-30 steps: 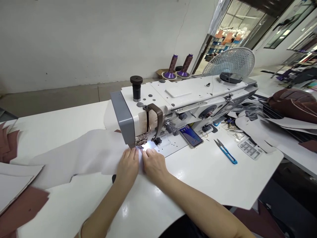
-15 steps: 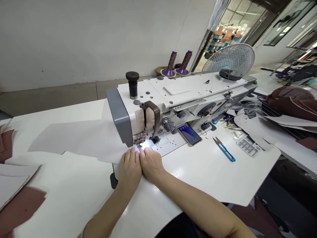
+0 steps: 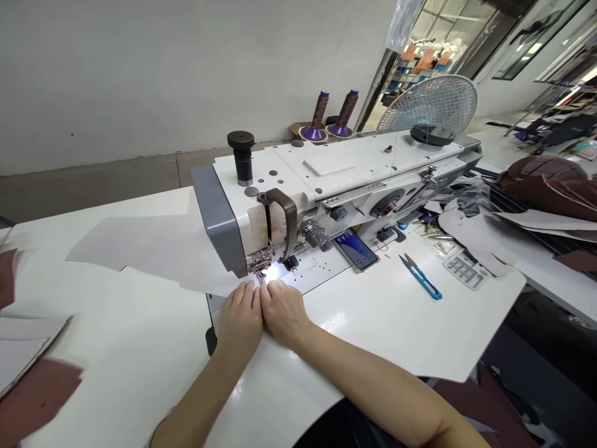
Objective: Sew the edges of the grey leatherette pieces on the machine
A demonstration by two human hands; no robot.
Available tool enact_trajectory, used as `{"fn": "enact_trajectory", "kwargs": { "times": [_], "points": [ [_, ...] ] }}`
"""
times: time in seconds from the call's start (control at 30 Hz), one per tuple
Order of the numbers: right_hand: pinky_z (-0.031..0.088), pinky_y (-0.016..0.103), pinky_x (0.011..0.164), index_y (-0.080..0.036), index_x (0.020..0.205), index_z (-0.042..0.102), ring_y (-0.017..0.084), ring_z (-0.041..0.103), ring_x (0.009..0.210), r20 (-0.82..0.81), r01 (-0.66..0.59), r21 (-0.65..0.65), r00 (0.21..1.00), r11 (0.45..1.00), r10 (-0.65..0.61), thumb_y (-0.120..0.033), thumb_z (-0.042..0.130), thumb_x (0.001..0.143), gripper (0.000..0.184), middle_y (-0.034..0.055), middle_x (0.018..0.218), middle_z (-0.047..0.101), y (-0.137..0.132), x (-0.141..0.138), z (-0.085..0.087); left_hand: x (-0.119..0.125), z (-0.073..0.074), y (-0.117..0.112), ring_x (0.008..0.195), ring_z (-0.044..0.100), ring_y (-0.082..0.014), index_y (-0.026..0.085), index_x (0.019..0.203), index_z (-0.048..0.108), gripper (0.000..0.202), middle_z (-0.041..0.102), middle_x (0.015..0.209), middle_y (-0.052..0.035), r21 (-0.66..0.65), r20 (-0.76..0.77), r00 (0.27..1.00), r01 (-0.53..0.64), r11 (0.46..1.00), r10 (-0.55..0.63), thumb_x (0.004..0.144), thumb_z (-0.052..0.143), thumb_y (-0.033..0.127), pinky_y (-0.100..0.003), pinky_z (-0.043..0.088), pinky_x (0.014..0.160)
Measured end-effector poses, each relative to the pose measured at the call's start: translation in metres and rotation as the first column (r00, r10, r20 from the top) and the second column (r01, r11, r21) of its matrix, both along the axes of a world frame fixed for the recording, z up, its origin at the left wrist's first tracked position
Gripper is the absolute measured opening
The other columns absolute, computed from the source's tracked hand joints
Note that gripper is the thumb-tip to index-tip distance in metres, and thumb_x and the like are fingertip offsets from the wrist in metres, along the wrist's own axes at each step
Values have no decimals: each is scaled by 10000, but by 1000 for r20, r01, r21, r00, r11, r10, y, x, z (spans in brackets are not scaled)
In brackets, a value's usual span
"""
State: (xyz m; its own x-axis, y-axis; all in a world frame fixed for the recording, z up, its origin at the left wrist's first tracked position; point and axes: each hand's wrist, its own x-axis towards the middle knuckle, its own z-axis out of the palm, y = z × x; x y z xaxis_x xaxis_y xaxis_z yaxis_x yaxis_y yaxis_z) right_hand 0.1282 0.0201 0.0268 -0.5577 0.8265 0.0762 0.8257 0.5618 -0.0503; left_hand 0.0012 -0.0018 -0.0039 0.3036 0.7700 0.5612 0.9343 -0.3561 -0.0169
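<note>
My left hand (image 3: pixel 241 322) and my right hand (image 3: pixel 282 309) lie side by side, fingers stretched flat, pressing the near edge of a pale grey fabric piece (image 3: pixel 149 249) just in front of the lit presser foot (image 3: pixel 260 274) of a white industrial sewing machine (image 3: pixel 326 186). The fabric spreads away to the left behind the machine head. Both sets of fingertips nearly touch the needle area.
A phone (image 3: pixel 357 249) lies on the machine bed, blue thread snips (image 3: pixel 421 277) to its right, then a grey keypad (image 3: pixel 464 270). Maroon and white cut pieces (image 3: pixel 28 373) lie at the left edge; more pile up at right (image 3: pixel 545 186). A fan (image 3: pixel 426 109) and thread cones (image 3: pixel 326 118) stand behind.
The fabric has slid back and leftward under the foot, leaving more bare table in front. My hands have drawn together and stayed at the needle.
</note>
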Motion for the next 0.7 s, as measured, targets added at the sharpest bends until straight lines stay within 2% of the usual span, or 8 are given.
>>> {"fn": "enact_trajectory", "kwargs": {
  "times": [0.2,0.37,0.7],
  "points": [
    [305,289,544,-135,962,568,190,489,778,-26,-39,19,999,999,39,-79,369,900,216,88,854,575,2,1,-3,-6,-1,7,1031,577,-251,48,1030,621,280,653,1074,-163,0,-27,998,59,998,-59,869,395,90,-399,486,915],
    [332,291,548,-128,958,566,197,486,786,-5,-40,-2,999,999,40,-87,406,874,185,100,884,568,4,0,-2,-10,-2,12,1066,566,-252,59,1049,619,307,653,1085,-162,-35,-5,997,72,997,-72,876,369,102,-420,472,944],
    [339,276,544,-148,949,551,194,496,791,13,1,-21,1000,1000,-1,-75,403,873,181,77,860,562,6,0,-1,-12,-3,18,1046,569,-267,65,1085,619,334,658,1068,-170,-133,1,1000,6,991,-6,873,367,121,-426,469,923]
  ]
}}
